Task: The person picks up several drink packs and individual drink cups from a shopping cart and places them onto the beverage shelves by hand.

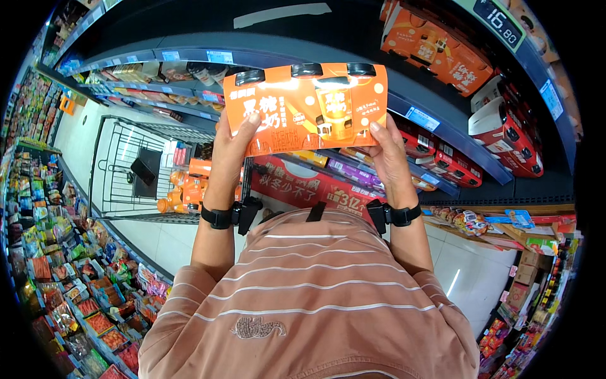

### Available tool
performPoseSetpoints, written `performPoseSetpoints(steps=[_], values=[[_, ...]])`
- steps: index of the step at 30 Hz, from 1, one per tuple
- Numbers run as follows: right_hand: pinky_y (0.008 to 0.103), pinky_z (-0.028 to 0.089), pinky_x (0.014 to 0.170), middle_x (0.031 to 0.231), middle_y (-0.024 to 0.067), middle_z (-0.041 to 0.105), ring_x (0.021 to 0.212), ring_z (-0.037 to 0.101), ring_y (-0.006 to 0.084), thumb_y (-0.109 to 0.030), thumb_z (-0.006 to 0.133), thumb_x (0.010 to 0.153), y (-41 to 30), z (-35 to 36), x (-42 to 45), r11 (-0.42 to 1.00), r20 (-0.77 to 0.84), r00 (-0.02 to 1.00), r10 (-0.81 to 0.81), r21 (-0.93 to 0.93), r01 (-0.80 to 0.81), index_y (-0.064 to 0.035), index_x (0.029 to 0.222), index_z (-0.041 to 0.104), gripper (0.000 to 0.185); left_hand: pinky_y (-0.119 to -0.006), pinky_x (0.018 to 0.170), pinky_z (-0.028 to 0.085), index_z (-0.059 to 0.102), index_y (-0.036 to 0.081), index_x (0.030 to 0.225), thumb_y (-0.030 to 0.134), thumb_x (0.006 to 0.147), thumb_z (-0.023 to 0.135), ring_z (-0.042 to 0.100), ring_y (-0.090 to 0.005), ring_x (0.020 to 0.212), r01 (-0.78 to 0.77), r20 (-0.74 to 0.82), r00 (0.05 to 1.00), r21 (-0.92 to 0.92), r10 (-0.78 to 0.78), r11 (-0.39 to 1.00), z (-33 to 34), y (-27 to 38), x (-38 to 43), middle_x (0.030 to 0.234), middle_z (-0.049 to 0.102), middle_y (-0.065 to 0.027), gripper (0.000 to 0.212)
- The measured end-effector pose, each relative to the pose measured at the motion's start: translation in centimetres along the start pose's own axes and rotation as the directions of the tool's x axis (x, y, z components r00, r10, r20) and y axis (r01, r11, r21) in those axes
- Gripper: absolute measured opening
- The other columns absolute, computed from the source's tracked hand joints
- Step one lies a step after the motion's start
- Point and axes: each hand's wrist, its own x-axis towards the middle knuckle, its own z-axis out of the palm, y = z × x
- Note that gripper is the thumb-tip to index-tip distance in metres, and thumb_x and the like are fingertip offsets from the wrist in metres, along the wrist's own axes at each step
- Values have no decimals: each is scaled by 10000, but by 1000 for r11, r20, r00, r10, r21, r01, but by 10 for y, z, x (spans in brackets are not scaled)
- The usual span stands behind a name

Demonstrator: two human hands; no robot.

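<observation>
An orange cardboard multipack of drink cups, with black lids showing along its upper edge, is held up between both hands before the shelves. My left hand grips its left end, the thumb lying across the printed front. At the other end, my right hand holds the lower right corner with its thumb on the front; the fingers of both hands are partly hidden behind the pack. Similar orange packs stand on the shelf at the upper right.
A wire shopping cart stands at the left, holding orange bottles, boxes and a dark flat item. Red packs sit on the right shelf. Shelf edges with price tags run close behind the hands. Packaged snacks line the lower left.
</observation>
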Motion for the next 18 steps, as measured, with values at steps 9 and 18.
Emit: performPoseSetpoints(steps=[9, 18], values=[[258, 561, 850, 1237, 77, 622, 1097, 647, 128, -304, 679, 941, 2, -5, 3, 1000, 37, 999, 14, -17, -13, -40, 1359, 482, 533, -328, 952, 514, 512, -47, 1345, 359, 842, 804, 649, -205, 1083, 84, 14, 996, 221, -89, 972, -1, 10, -7, 1214, 644, -157, 709], [331, 545, 960, 1276, 104, 594, 1161, 631, 173, -289, 665, 958, -4, -6, 4, 1000, 65, 998, -5, 6, 5, -24, 1360, 459, 523, -318, 841, 557, 555, -55, 1260, 388, 813, 820, 691, -215, 989, 40, -12, 999, 278, -38, 960, 4, 11, -12, 1115, 694, -172, 683]])
